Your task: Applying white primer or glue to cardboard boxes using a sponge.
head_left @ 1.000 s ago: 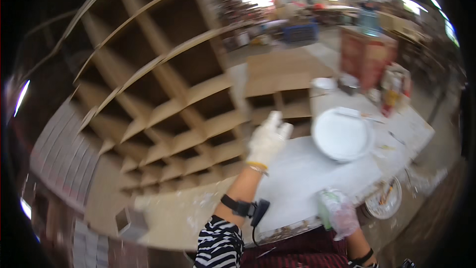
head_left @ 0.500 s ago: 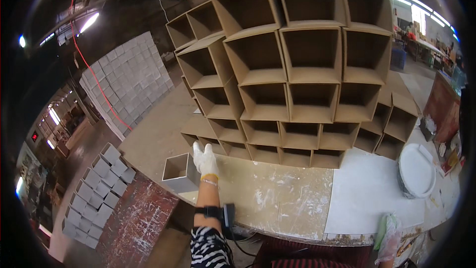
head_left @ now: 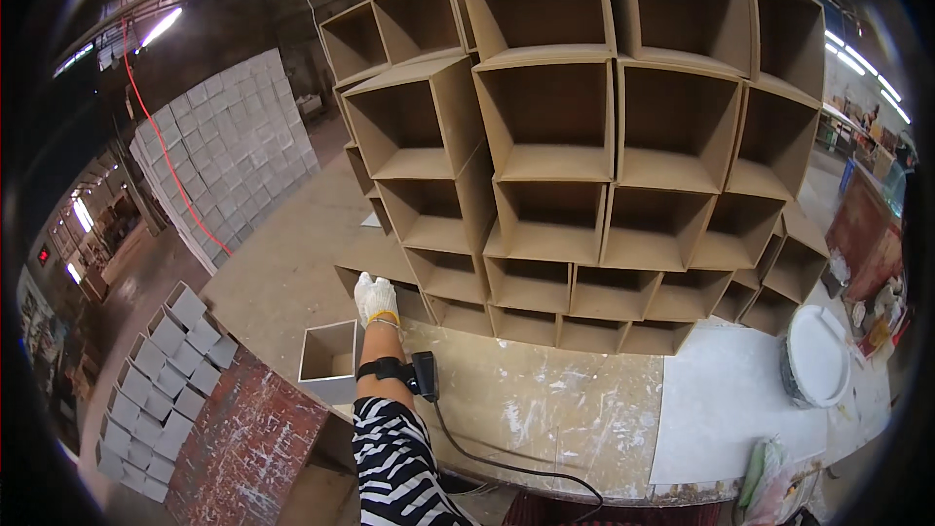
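My left hand point(head_left: 376, 300), in a white knit glove with a yellow cuff, reaches forward over the table. Its fingers are bent together at the front rim of a low brown cardboard box point(head_left: 382, 255), at the left foot of a tall stack of open boxes point(head_left: 565, 161). The glove hides part of that box's opening. Just left of my wrist stands a single open box with grey-white outer sides point(head_left: 329, 390), brown inside. A black strap with a small device point(head_left: 421, 375) and a cable sits on my left forearm. My right hand is out of view.
A white round tub point(head_left: 818, 356) and a white sheet point(head_left: 750, 419) lie on the table's right side. Grey-white boxes point(head_left: 161, 390) stand on a red scratched surface point(head_left: 248, 438) at left. Behind them rises a wall of pale boxes point(head_left: 229, 141). A plastic bag point(head_left: 769, 477) lies at the near edge.
The view has shifted, bringing the stack closer. My left hand has moved forward from beside the grey-white box to the low brown box, and its fingers have come together.
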Available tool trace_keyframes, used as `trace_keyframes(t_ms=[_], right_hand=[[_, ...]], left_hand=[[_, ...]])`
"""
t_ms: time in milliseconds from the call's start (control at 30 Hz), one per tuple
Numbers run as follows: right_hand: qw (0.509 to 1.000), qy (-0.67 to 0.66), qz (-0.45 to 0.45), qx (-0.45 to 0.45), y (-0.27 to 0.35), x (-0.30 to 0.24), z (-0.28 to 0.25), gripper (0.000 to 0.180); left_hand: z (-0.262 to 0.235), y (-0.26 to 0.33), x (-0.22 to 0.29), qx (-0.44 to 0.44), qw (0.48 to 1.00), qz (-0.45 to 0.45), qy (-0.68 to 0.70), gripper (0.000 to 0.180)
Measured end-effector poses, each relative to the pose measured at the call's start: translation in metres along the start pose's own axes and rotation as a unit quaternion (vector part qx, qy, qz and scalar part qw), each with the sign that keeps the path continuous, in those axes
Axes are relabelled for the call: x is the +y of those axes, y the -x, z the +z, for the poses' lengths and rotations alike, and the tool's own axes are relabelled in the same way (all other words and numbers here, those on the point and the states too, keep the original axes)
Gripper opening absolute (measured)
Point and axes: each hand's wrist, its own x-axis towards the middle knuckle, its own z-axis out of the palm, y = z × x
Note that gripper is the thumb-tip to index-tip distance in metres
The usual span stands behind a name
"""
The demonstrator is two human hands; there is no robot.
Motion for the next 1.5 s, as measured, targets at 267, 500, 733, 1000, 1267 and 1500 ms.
trace_keyframes(t_ms=[267,500,733,1000,1267,1500], right_hand=[[0.995,-0.093,0.032,-0.010,0.004,-0.002,0.006,0.049],[0.940,-0.327,0.087,-0.052,0.001,0.029,-0.010,0.051],[0.853,0.417,-0.304,-0.072,-0.007,0.029,-0.022,0.055],[0.913,0.269,-0.304,-0.045,-0.007,0.015,-0.006,0.045],[0.869,0.393,-0.300,-0.007,0.005,-0.006,-0.012,0.043],[0.936,0.264,-0.231,-0.025,-0.010,0.022,-0.014,0.039]], left_hand=[[0.114,0.069,0.065,0.188,0.808,0.340,-0.443,0.018],[0.177,0.206,0.131,0.225,0.568,0.547,-0.573,0.018],[0.176,0.349,0.065,0.022,0.493,0.576,-0.652,0.041],[0.224,0.404,-0.133,-0.122,0.840,0.305,-0.431,0.018],[0.332,0.433,-0.229,-0.222,0.789,0.237,-0.522,0.023],[0.243,0.417,-0.119,-0.219,0.653,0.076,-0.721,0.053]])
